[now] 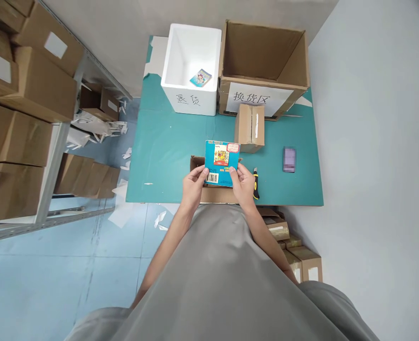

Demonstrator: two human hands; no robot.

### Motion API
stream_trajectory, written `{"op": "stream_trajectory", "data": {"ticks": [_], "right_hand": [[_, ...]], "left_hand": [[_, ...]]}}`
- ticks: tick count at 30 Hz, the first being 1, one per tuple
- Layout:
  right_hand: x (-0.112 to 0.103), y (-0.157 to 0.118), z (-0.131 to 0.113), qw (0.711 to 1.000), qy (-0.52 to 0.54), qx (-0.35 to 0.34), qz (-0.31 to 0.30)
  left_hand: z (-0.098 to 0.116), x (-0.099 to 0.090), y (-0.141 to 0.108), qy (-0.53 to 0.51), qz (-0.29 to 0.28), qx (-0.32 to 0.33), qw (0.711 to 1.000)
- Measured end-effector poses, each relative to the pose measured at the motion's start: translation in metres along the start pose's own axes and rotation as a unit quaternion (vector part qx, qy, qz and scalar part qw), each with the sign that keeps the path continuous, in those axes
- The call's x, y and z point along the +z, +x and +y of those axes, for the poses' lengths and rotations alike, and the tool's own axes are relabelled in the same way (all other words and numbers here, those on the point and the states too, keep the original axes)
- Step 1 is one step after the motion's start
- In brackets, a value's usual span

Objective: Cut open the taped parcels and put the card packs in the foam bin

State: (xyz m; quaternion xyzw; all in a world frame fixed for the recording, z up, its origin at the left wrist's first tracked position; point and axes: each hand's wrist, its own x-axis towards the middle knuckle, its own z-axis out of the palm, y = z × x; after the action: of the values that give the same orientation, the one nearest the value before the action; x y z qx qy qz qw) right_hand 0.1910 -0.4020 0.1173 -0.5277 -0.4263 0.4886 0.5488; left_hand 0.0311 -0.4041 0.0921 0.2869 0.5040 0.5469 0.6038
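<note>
A small blue book [222, 163] with a barcode and a colourful picture is held up in front of me. My left hand [194, 185] pinches its left edge, and my right hand [243, 184] grips the lower right edge with the thumb on top. Behind and below the book stands an opened cardboard box [197, 162], mostly hidden by it. A black and yellow utility knife [255, 183] lies just right of my right hand.
On the green table [167, 151] stand a white foam box [191, 102] with a booklet [201, 78] inside, a large cardboard box [264, 87], a small closed carton [249, 128] and a phone-like device [289, 159]. Shelves of cartons [46, 80] flank the left; more boxes [304, 260] sit below right.
</note>
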Motion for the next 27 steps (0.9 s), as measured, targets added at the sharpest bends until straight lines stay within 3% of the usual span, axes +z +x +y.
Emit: {"op": "stream_trajectory", "data": {"ticks": [5, 7, 10, 14, 19, 20, 24, 27], "right_hand": [[-0.01, 0.003, 0.007, 0.996, -0.075, -0.013, 0.039], [-0.008, 0.0, 0.006, 0.997, -0.074, -0.011, 0.023], [0.003, -0.007, 0.002, 0.998, -0.041, 0.007, -0.043], [0.015, -0.011, -0.001, 0.998, -0.008, 0.024, -0.057], [0.006, 0.002, 0.0, 0.998, 0.027, 0.026, -0.055], [0.002, 0.005, 0.001, 0.998, 0.024, 0.025, -0.053], [-0.01, 0.012, 0.003, 0.996, 0.051, 0.041, -0.055], [-0.013, 0.014, 0.008, 0.993, 0.075, 0.058, -0.074]], "left_hand": [[0.002, 0.005, -0.002, 0.05, 0.081, 0.07, 0.993], [0.005, 0.01, -0.004, 0.079, 0.104, 0.113, 0.985], [0.005, 0.02, -0.011, 0.136, 0.086, 0.174, 0.971], [0.005, 0.034, -0.02, 0.213, 0.048, 0.237, 0.947], [0.016, 0.03, -0.015, 0.225, -0.051, 0.202, 0.952], [0.019, 0.026, -0.012, 0.215, -0.044, 0.193, 0.956], [0.03, 0.006, 0.003, 0.228, 0.075, 0.174, 0.955], [0.034, -0.006, 0.012, 0.255, 0.046, 0.148, 0.954]]}}
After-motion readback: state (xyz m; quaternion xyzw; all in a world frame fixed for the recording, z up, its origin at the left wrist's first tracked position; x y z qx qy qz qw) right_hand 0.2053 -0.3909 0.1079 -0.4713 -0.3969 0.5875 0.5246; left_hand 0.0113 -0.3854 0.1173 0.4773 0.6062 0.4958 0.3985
